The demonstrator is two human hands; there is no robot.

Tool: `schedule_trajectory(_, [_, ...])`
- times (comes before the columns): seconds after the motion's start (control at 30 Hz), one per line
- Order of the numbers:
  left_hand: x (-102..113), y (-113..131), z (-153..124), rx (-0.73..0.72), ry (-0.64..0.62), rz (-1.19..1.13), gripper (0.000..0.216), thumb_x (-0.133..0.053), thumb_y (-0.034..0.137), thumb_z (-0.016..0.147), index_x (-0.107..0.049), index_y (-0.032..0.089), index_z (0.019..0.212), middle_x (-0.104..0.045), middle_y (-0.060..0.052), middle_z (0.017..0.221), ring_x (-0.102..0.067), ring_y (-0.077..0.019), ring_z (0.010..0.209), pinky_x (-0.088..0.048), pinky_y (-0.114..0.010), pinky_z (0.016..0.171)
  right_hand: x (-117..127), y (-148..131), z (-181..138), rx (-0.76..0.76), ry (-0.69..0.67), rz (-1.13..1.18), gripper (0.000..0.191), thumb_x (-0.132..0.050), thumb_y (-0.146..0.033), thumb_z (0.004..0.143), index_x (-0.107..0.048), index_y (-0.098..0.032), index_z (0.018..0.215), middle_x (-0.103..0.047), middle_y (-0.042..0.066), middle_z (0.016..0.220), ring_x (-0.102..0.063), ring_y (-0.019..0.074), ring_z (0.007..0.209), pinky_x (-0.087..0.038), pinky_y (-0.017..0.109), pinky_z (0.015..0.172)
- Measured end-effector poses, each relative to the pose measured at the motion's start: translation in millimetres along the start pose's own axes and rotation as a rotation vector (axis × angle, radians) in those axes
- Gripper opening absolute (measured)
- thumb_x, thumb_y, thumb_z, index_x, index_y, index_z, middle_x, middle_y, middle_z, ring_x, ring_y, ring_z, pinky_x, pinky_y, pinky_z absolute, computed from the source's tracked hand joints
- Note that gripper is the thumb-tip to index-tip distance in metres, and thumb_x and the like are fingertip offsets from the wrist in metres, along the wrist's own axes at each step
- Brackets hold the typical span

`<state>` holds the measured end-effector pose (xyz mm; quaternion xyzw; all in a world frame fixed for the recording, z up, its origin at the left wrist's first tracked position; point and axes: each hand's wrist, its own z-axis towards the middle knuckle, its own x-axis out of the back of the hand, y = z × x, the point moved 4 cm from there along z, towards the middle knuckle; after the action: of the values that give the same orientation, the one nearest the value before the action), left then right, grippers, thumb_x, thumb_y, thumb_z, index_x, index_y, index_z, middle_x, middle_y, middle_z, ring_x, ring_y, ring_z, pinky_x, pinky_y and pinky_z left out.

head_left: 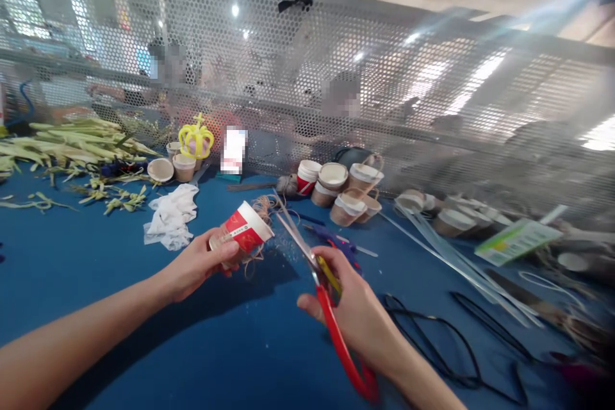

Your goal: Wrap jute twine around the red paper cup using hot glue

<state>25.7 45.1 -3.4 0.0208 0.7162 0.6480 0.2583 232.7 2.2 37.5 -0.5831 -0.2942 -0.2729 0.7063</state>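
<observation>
My left hand (pixel 202 262) is closed around a red and white paper cup (pixel 243 227), held tilted on its side above the blue table (pixel 86 269). Thin brown twine (pixel 259 208) trails from the cup. My right hand (pixel 358 311) grips scissors with red handles (pixel 331 320). Their blades (pixel 293 234) point up and left, tips close to the cup's rim and the twine.
A cluster of paper cups (pixel 343 192) stands behind, a white cloth (pixel 170 218) and green leaf strips (pixel 72 147) lie to the left, a yellow ribbon crown (pixel 195 139) sits on cups. Black cables (pixel 432 333) and clear strips (pixel 456 256) lie to the right. A perforated metal screen (pixel 336 64) closes the back.
</observation>
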Motion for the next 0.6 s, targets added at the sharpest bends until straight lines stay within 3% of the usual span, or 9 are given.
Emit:
schedule_trajectory(0.2, [1.1, -5.9, 1.1, -0.028, 0.021, 0.117, 0.042, -0.065, 0.042, 0.068, -0.053, 0.012, 0.095, -0.059, -0.007, 0.075, -0.05, -0.0129, 0.06, -0.038, -0.024, 0.052, -8.9, 10.7, -4.9, 0.069, 0.042, -0.196, 0.054, -0.071, -0.031, 0.057, -0.049, -0.026, 0.106, -0.055, 0.004, 0.094, -0.053, 0.0193, 0.073, -0.046, 0.033, 0.062])
schedule_trajectory(0.6, [2.7, -9.3, -0.5, -0.032, 0.035, 0.27, 0.036, -0.065, 0.036, 0.069, -0.054, 0.014, 0.096, -0.059, -0.005, 0.074, -0.052, -0.0137, 0.06, -0.04, -0.022, 0.052, -10.8, 7.1, -7.4, 0.168, 0.038, -0.237, 0.049, -0.07, -0.033, 0.062, -0.052, -0.026, 0.107, -0.058, 0.003, 0.083, -0.054, 0.0189, 0.068, -0.046, 0.034, 0.062])
